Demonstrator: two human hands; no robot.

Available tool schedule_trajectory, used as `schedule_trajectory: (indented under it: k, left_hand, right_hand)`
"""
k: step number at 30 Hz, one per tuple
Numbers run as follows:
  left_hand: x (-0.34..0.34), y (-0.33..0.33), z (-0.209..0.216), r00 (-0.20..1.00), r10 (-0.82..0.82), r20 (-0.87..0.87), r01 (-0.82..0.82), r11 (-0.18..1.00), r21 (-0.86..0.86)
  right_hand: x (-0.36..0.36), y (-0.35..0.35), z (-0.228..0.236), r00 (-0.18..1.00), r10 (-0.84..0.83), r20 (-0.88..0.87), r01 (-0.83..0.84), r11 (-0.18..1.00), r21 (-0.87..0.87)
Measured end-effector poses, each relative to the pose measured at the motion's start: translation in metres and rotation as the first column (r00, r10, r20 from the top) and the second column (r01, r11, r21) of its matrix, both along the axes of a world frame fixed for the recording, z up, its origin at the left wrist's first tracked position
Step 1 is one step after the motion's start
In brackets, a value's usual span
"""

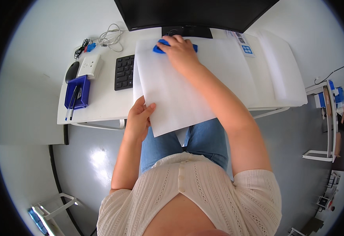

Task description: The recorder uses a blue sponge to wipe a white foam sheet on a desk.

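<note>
A large white translucent sheet (179,98), like packing foam, lies over the desk and hangs past its front edge above my lap. My left hand (137,118) pinches its left edge near the lower corner, thumb on top. At the far end of the sheet, below the monitor stand, my right hand (178,53) is curled over a flat blue object (161,47). Its ends show on both sides of the fingers; the middle is hidden, so its kind is unclear.
Left on the white desk (97,112) are a black keyboard (124,72) partly under the sheet, a blue pen tray (77,92), a white socket (89,66), a mouse (72,72) and cables (111,37). Behind stands a monitor (191,13); a white foam roll (280,70) lies right.
</note>
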State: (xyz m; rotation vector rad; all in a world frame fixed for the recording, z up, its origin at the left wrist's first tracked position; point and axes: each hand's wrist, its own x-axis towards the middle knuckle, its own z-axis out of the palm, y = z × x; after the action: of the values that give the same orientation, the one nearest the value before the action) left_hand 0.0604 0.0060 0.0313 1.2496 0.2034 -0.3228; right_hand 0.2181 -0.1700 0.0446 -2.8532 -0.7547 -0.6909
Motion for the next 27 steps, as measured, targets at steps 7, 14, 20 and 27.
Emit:
schedule_trajectory:
  k: [7, 14, 20, 27]
  left_hand:
    - [-0.002, -0.005, 0.001, 0.998, 0.065, 0.017, -0.064, 0.998, -0.023]
    - [-0.002, -0.01, 0.006, 0.993, 0.118, 0.008, -0.118, 0.993, -0.025]
    - [-0.001, -0.006, 0.006, 0.997, 0.067, 0.03, -0.067, 0.998, -0.005]
    - [-0.001, -0.008, 0.009, 0.998, 0.058, 0.038, -0.057, 0.998, -0.025]
  right_hand:
    - [-0.003, -0.115, -0.004, 0.936, -0.349, 0.036, 0.351, 0.935, -0.055]
    - [-0.016, -0.208, -0.005, 0.725, -0.684, -0.08, 0.674, 0.729, -0.122]
    - [-0.033, -0.242, -0.002, 0.445, -0.867, -0.224, 0.86, 0.484, -0.164]
    - [-0.009, -0.199, 0.003, 0.841, -0.535, 0.078, 0.508, 0.831, 0.227]
